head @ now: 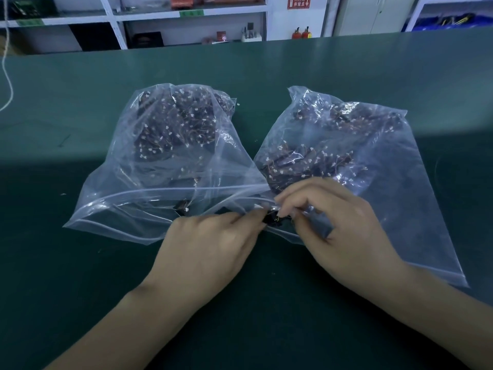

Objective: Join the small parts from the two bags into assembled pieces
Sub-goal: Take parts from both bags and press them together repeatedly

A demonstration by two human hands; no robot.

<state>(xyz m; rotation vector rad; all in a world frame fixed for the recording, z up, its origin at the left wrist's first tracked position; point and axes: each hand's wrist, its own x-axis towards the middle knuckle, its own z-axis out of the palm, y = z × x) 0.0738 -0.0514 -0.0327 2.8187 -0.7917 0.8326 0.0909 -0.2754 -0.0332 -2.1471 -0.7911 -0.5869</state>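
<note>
1. Dark green matting covers your workbench (80, 263), which runs to white shelving (117, 22) at the far wall.
2. Two clear zip bags lie side by side on the mat, their near corners overlapping at the centre.
3. Your left bag (138, 182) and your right bag (394, 182) are each heaped with small dark parts with thin wires and white connectors.
4. Your left hand (210, 239) is near the centre, its fingertips pinching a small black part (272, 218).
5. Your right hand (338, 220) meets it, fingers curled and pinching the same part from the right.
6. That part sits between both hands, just above the bags' overlapping near edges.
</note>
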